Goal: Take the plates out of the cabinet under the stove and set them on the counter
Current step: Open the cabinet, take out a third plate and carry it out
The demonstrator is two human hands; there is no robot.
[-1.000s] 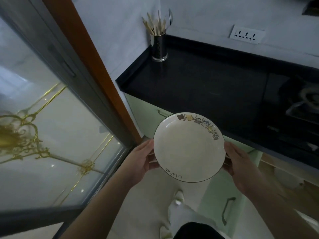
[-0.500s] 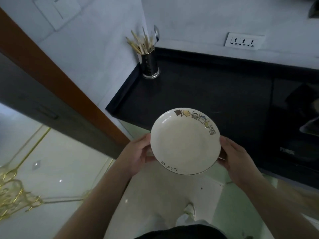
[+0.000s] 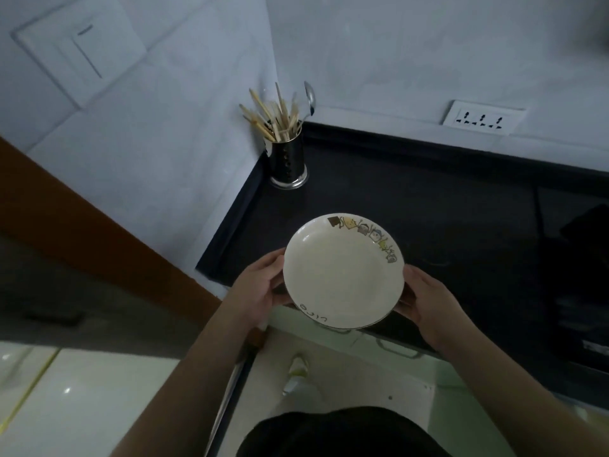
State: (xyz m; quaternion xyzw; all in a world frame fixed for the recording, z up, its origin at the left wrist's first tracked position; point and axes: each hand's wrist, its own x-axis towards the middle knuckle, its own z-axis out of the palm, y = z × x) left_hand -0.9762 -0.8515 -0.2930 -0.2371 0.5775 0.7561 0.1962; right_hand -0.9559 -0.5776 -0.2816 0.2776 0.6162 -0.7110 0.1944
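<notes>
A cream plate (image 3: 342, 275) with small coloured drawings along its far rim is held level in the air over the front edge of the black counter (image 3: 412, 206). My left hand (image 3: 260, 288) grips its left rim and my right hand (image 3: 425, 301) grips its right rim, fingers under the plate. The cabinet under the stove is out of sight.
A metal holder (image 3: 288, 163) full of chopsticks and a spoon stands in the counter's back left corner. A wall socket (image 3: 482, 118) sits above the counter. The dark stove (image 3: 573, 258) lies to the right. Pale green cabinet fronts (image 3: 398, 354) with a handle run below the counter.
The view has swung up and right toward the counter. The plate, in both hands throughout, has moved from in front of the cabinets to over the counter's front edge.
</notes>
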